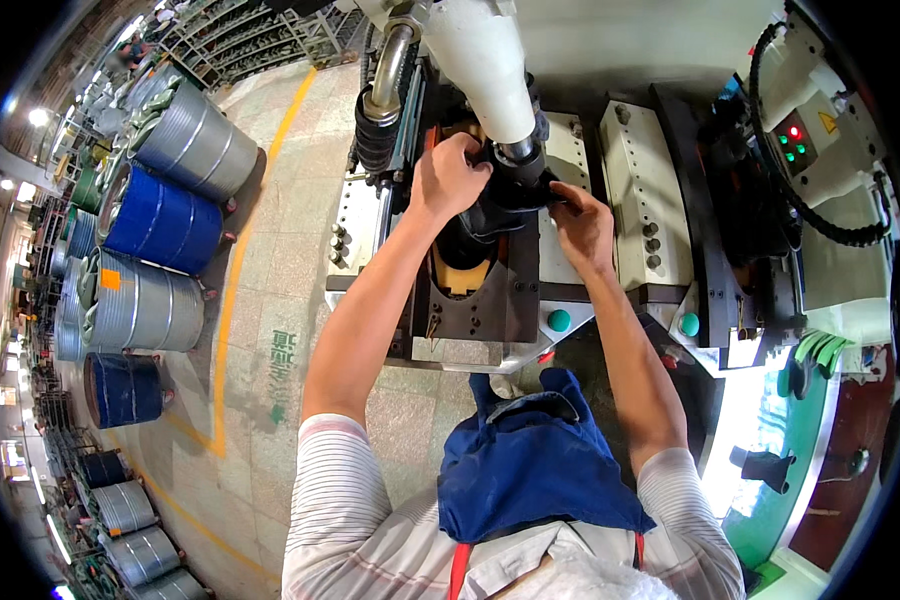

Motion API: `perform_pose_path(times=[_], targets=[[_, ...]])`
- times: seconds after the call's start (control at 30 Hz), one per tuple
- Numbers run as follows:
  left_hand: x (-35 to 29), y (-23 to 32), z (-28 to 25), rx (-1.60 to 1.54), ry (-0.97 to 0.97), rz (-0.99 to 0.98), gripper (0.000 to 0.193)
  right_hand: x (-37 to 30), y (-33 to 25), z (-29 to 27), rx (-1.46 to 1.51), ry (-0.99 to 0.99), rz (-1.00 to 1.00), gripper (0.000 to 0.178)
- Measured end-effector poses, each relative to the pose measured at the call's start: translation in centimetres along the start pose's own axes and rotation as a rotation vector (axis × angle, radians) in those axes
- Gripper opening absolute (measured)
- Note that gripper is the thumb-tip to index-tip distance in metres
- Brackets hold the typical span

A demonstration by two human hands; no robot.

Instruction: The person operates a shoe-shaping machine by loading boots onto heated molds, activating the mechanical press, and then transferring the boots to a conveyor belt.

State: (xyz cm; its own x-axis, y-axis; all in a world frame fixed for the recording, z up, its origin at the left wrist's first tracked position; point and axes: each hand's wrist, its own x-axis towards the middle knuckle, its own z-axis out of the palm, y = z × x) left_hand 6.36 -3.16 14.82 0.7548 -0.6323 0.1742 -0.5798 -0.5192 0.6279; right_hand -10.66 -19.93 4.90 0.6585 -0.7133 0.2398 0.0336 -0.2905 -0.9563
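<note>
Beneath the white machine column, a black shoe upper sits round the dark lower end of the column. My left hand is closed on its left side, with the fingertips partly hidden behind it. On the opposite side, my right hand pinches the edge of the upper between thumb and fingers. Below the upper lies a dark mould with a tan, sole-shaped inside. Much of the upper is dark, so its details are hard to make out.
A metal pipe with a black hose stands left of the column. Green buttons sit on the machine's front edge. At right is a second station with a control box. Blue and silver drums line the left floor beyond a yellow line.
</note>
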Motion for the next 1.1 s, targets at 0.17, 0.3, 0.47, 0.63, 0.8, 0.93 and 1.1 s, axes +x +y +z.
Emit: perform_pose_path(times=[0.17, 0.3, 0.47, 0.63, 0.8, 0.93, 1.1], targets=[[-0.6, -1.1, -1.2, -0.001, 0.057, 0.030, 0.031, -6.6, -5.4, -2.9, -0.381, -0.133, -0.007, 0.014], [-0.6, -1.1, -1.3, -0.039, 0.040, 0.034, 0.030, -12.6, -1.1, -6.8, -0.644, -0.486, 0.062, 0.014], [-0.8, -2.8, -2.0, -0.087, 0.070, 0.009, 0.029, -13.9, -1.0, -6.9, -0.577, -0.508, 0.116, 0.014], [-2.0, -6.9, -1.9, -0.303, 0.250, -0.154, 0.026, -16.1, -5.3, -7.9, -0.404, -0.636, 0.147, 0.014], [-3.7, -9.2, -2.6, -0.862, 0.350, -0.391, 0.031, -18.3, -7.0, -10.9, -0.421, -0.698, 0.102, 0.015], [-7.9, -5.4, -7.1, -0.904, 0.227, -0.322, 0.037, -19.5, -6.7, -14.5, -0.410, -0.657, -0.004, 0.018], [-16.2, 2.1, -9.4, -0.700, 0.271, -0.081, 0.026, -21.2, -6.4, -20.2, -0.442, -0.588, -0.043, 0.016]])
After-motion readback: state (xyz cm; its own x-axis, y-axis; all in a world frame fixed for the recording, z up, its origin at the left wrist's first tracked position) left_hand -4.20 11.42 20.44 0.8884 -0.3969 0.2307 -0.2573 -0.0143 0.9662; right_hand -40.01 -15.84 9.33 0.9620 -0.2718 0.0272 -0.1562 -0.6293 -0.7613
